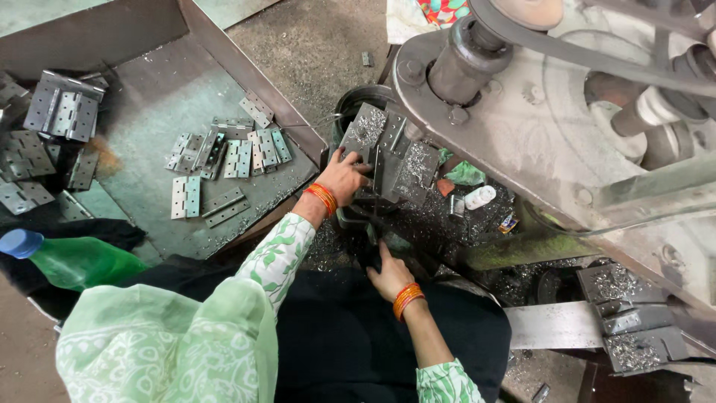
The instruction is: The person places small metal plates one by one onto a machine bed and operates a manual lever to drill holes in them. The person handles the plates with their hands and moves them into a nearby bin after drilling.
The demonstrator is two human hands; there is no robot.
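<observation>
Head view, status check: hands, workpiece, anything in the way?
Left hand on the dark metal fixture. Right hand low at its base; grip hidden. Metal shavings all around. Hinges on tray, apart.

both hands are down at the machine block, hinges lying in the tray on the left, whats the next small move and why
Probably reach the left hand back to the tray for another hinge. Both it and the right hand rest at the chip-covered machine block, and whether either holds a hinge cannot be told; loose hinges lie close by.

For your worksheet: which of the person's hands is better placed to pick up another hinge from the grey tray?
Probably the left hand: it lies nearer the hinges on the tray; the right hand sits lower, further away.
</observation>
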